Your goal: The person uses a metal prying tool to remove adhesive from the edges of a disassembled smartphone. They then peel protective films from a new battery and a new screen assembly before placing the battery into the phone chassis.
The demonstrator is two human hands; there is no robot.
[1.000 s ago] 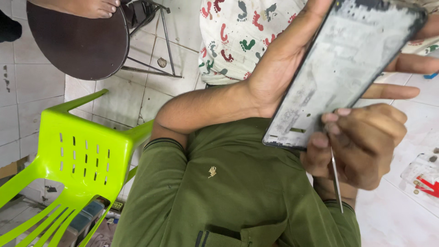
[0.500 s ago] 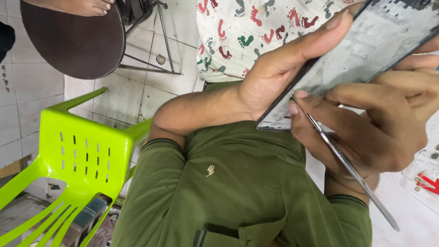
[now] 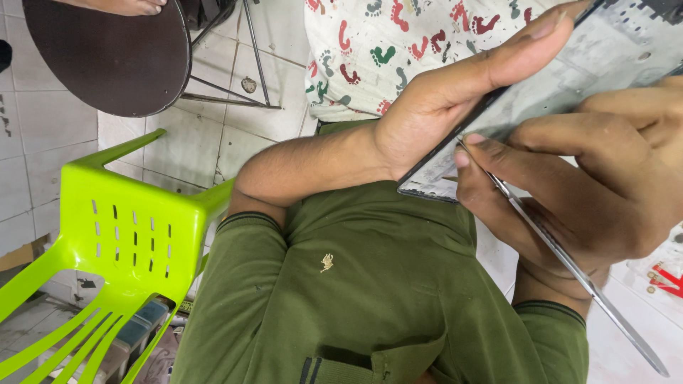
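Observation:
My left hand [image 3: 441, 107] reaches in from the left and grips a flat grey phone panel [image 3: 605, 64] by its edges, thumb along the top edge. The panel is tilted and runs off the upper right corner. My right hand [image 3: 590, 185] holds a thin metal tool [image 3: 569, 263] like a pen. The tool's tip touches the panel's lower edge near my left palm, and its long shaft slants down to the lower right. Both forearms come out of the sleeves of my olive green shirt [image 3: 370, 284].
A lime green plastic chair [image 3: 128, 227] stands at lower left on the white tiled floor. A dark round stool [image 3: 107, 57] with metal legs is at upper left, a bare foot [image 3: 121, 6] on it. White footprint-patterned cloth [image 3: 398, 50] lies behind my left hand. Red-and-white packaging [image 3: 665, 274] shows at right.
The panel has shifted up and right in view. My right hand turned the metal tool from hanging below the panel to pressing its tip against the panel's lower edge.

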